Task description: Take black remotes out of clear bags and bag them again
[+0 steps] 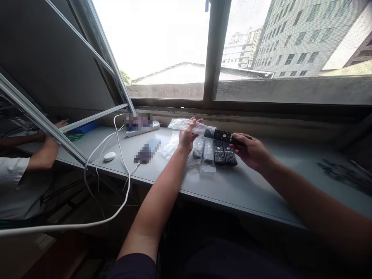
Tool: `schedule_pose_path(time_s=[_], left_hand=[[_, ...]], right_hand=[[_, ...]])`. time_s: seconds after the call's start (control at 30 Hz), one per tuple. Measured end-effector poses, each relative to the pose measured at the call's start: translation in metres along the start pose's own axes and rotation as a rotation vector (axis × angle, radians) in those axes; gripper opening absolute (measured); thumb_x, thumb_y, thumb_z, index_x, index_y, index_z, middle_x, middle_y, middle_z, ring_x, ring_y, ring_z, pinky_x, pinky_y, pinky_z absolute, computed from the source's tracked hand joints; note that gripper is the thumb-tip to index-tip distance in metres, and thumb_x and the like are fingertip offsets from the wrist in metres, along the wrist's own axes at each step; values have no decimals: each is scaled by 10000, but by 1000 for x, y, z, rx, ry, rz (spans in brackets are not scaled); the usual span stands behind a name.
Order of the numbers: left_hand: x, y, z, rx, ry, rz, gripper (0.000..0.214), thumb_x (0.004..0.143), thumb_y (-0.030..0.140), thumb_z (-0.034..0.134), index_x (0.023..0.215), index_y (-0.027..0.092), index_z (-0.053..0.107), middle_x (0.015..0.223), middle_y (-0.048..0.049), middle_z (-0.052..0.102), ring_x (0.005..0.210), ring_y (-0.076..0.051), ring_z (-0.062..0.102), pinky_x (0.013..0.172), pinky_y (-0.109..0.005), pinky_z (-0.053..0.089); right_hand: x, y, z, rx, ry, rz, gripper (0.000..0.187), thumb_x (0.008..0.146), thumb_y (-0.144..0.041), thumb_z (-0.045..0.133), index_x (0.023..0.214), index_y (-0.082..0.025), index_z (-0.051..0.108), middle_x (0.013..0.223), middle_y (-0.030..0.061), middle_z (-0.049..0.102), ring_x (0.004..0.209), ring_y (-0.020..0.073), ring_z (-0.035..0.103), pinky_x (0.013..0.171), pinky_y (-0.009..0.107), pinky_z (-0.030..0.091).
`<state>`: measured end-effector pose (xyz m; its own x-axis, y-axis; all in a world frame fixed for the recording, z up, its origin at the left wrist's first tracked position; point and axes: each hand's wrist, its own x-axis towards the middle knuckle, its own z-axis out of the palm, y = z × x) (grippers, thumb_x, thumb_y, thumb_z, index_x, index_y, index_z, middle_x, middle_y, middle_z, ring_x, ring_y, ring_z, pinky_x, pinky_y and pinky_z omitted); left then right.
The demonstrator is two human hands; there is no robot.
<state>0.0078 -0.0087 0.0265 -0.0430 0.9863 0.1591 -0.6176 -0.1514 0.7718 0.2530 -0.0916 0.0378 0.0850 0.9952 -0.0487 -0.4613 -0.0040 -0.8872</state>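
My left hand (186, 136) grips a clear plastic bag (186, 124) above the grey table (247, 186). A black remote control (222, 135) is held in my right hand (250, 149), its far end inside the mouth of the bag. Below my hands, two bare black remotes (223, 152) lie side by side on the table. To their left lie two bagged remotes (203, 153). More clear bags (171, 146) lie flat further left.
A white power strip (142, 128), a white cable (122, 155), a small white round object (109, 156) and a phone (147, 151) lie at the left. Another person's arm (43, 151) rests beyond a metal frame (43, 120). Dark items (343, 172) lie at the right.
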Motion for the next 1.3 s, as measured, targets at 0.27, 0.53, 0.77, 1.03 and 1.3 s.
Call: schedule_pose_path(time_s=[0.27, 0.53, 0.77, 1.03, 1.3], left_hand=[[-12, 0, 11, 151, -163, -151, 272, 953, 304, 913, 1197, 193, 870, 1183, -114, 854, 1184, -272, 805, 1147, -407, 618], [-11, 1, 10, 162, -85, -133, 170, 978, 234, 877, 1122, 145, 873, 1123, -107, 819, 1040, -220, 792, 1155, -451, 647], [-5, -1, 9, 89, 37, -113, 141, 955, 230, 907, 1070, 164, 860, 998, -60, 822, 980, -187, 800, 1067, -380, 673], [-11, 2, 10, 96, -139, -240, 197, 990, 300, 897, 1123, 157, 874, 1131, -122, 850, 1040, -218, 829, 1128, -408, 643], [-10, -2, 6, 134, -240, -249, 232, 1011, 349, 869, 1183, 195, 887, 1285, -133, 849, 1094, -227, 826, 1121, -400, 654]], right_hand=[[-5, 0, 10, -12, -30, 43, 198, 956, -246, 945, 979, -228, 750, 936, 8, 785, 735, 161, 809, 542, 205, 638], [-5, 1, 6, -19, -27, 45, 105, 969, -159, 872, 1048, -212, 828, 1071, 55, 831, 836, 191, 845, 518, 198, 632], [4, 4, -1, -1, 51, 30, 174, 940, -63, 868, 965, -218, 792, 931, 26, 795, 749, 157, 822, 563, 178, 683], [3, 11, 2, -2, -22, 9, 222, 892, -44, 929, 974, -212, 810, 989, 53, 830, 793, 160, 840, 789, 234, 759], [-3, 12, 6, -19, -78, 71, 258, 839, -6, 960, 1001, -167, 841, 1027, 98, 857, 834, 203, 878, 838, 258, 760]])
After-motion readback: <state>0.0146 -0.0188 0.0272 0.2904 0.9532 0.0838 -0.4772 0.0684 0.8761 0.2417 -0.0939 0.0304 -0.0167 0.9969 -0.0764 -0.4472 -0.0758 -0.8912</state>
